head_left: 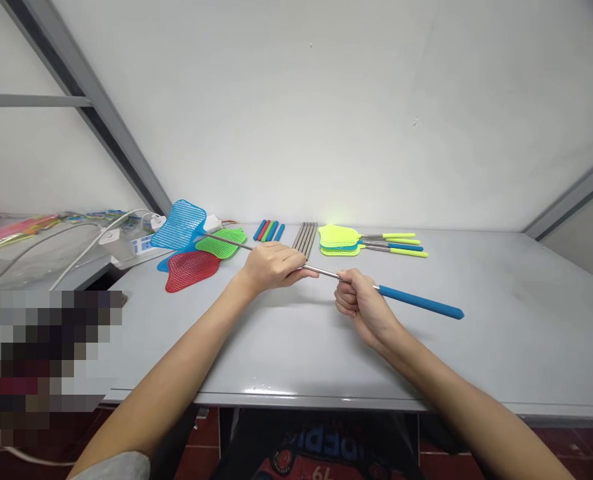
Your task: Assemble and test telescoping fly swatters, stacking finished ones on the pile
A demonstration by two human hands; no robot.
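Note:
A blue fly swatter point(179, 225) with a thin metal rod and a blue handle point(421, 302) is held across the table in both hands. My left hand point(276, 263) is closed over the rod nearer the swatter's head. Around the rod just before the blue handle, my right hand point(359, 300) is wrapped. The head is raised to the left, partly over a green swatter head point(221, 244) and a red swatter head point(191, 270) on the table. Behind my left hand lie several bare metal rods point(305, 239), their near ends partly hidden.
Several loose coloured handles point(269, 231) lie near the wall. To their right is a stack of swatters point(339, 236) with yellow and blue handles. A power strip point(144, 247) with cables and plastic bags point(31, 250) are on the left. The table's front edge point(311, 400) runs before me.

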